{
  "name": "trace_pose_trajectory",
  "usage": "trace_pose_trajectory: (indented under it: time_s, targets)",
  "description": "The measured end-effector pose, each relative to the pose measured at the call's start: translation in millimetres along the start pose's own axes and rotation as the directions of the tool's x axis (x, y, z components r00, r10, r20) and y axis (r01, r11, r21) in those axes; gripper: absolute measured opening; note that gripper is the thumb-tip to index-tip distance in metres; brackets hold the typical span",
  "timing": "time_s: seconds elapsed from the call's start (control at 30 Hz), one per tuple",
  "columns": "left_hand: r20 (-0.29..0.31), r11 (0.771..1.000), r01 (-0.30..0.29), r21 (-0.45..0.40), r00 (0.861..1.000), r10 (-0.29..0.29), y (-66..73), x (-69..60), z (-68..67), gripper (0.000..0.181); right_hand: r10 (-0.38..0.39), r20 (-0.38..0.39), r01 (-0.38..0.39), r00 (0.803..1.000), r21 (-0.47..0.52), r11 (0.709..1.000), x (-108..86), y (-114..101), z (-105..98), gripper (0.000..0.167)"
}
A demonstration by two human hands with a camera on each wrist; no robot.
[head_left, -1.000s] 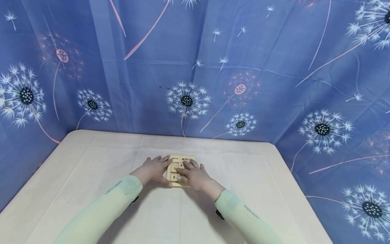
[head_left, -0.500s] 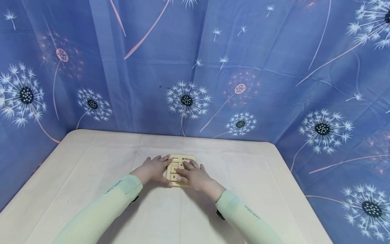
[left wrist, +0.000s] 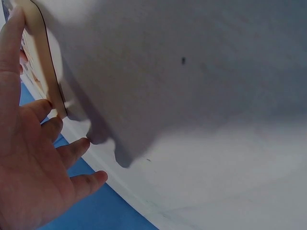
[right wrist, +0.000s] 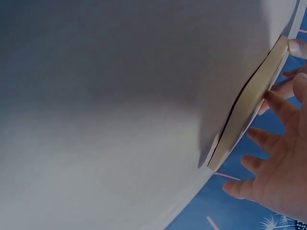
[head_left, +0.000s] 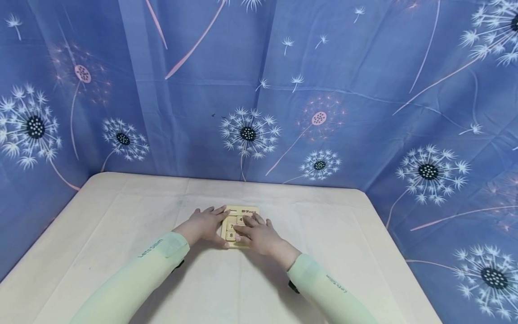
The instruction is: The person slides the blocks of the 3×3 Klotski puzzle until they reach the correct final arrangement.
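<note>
A pale yellow number sliding puzzle (head_left: 232,245) lies on the table between both hands in the head view. Tiles marked 4 (head_left: 240,219), 7 (head_left: 231,226) and 8 (head_left: 231,235) show; my right hand covers others. Along the puzzle's left side, my left hand (head_left: 204,226) has its thumb at the near corner and forefinger by the top, fingers spread. My right hand (head_left: 262,235) reaches over the right half, a fingertip touching the 7 tile's right side and the thumb low beside the 8. In the wrist views, the puzzle's edge (left wrist: 47,57) and its other side (right wrist: 247,103) appear.
A pale cloth covers the table (head_left: 133,216). Blue curtains (head_left: 194,112) with dandelion prints stand behind it and at both sides. Pale green sleeves (head_left: 133,274) cover both forearms.
The 7 tile has slid slightly towards me, closer to the 8 tile, with the right fingertip beside it. My left hand stays in place on the puzzle's left side.
</note>
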State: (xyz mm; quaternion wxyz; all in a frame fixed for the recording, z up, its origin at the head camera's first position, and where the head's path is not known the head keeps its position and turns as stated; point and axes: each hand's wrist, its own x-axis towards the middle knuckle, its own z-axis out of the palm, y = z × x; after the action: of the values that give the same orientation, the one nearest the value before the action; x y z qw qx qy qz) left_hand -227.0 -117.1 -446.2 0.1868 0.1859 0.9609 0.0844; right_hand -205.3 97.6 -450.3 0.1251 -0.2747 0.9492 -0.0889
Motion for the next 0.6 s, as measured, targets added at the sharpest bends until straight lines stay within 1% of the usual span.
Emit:
trace_pose_trajectory:
  time_s: [0.3,0.6]
  targets:
    - [-0.002,1.0,0.006,0.014,1.0,-0.006,-0.5,1.7,2.3,0.113,-0.002,-0.004,0.002,1.0,0.004,1.0,-1.6,0.0,0.4,0.048]
    - [-0.003,1.0,0.005,0.016,1.0,-0.005,-0.2,1.9,1.6,0.113,-0.028,-0.024,0.028,0.999,-0.003,1.0,-3.5,5.8,1.0,0.048]
